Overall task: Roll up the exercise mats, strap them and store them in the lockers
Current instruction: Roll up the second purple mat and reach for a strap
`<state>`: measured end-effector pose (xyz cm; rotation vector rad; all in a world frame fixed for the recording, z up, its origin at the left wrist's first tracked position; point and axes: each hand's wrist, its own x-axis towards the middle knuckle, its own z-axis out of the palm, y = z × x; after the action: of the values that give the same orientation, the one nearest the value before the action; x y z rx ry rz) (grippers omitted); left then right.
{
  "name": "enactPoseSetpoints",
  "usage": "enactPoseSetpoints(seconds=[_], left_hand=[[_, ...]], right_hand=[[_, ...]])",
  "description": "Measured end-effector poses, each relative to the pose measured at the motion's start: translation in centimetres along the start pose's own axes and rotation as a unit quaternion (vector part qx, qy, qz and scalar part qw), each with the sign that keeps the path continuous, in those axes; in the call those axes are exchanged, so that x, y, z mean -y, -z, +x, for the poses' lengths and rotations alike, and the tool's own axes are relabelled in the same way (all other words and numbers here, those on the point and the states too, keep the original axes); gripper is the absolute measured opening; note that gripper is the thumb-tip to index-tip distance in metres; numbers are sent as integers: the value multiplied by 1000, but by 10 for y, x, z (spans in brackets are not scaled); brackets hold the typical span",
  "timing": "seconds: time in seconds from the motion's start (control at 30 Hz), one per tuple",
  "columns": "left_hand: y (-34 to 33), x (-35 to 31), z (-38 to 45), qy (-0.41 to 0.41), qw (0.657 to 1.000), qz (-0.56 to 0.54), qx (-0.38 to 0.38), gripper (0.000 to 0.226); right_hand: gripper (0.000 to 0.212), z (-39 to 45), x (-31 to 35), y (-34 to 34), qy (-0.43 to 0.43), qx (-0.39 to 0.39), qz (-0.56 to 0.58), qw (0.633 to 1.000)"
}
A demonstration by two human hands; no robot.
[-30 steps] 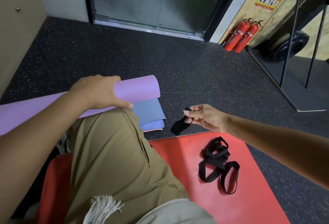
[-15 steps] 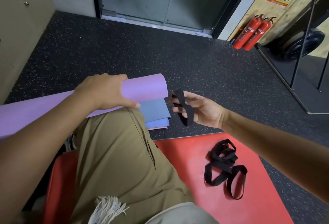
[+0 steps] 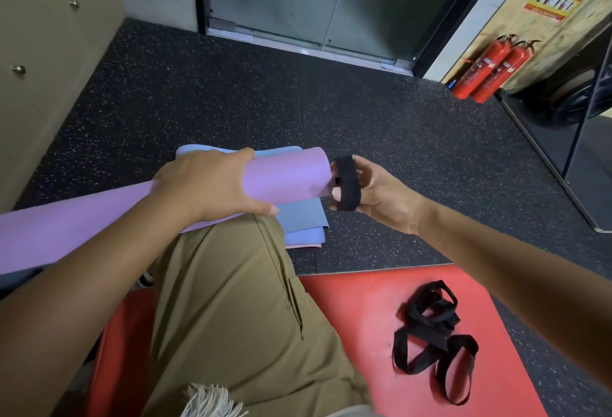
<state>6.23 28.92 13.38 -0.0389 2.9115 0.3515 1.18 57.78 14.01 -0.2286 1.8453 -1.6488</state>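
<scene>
Speckled gym floor: left hand (image 3: 212, 185) grips the rolled mat (image 3: 284, 175), its end pointing right at the strap (image 3: 346, 183) looped over right hand (image 3: 374, 195) fingers.

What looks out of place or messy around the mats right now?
Only the spare black straps, lying in a tangled heap on the red mat. Otherwise nothing odd: the left hand grips the rolled purple mat, and the right hand holds a black strap loop at its end.

Right hand (image 3: 374, 195) carried black strap (image 3: 346, 183) up to purple mat (image 3: 284, 178) end.
</scene>
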Motion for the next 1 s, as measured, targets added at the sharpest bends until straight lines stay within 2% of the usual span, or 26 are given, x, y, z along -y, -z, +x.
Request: enactPoseSetpoints(seconds=[0.13,0.27,0.37,0.5,0.73,0.87,1.0], left_hand=[[1,2,-2,-12,1000,-19,-10,92],[5,6,-7,-17,997,-66,-27,79],[10,5,-10,-16,992,-118,-41,77],[13,10,-13,-28,976,-201,-75,72],[17,18,-20,-60,900,-413,-121,77],[21,16,-37,-80,848,-503,-147,81],[32,14,-57,-79,821,-535,-182,78]], right_hand=[[78,7,21,-8,34,-34,-129,990],[82,17,42,-17,62,-3,-151,987],[87,24,61,-25,106,14,-203,973],[80,29,95,-37,153,36,-267,951],[65,25,167,-67,193,102,-403,889],[71,15,201,-86,209,139,-451,857],[77,6,225,-109,209,179,-462,843]])
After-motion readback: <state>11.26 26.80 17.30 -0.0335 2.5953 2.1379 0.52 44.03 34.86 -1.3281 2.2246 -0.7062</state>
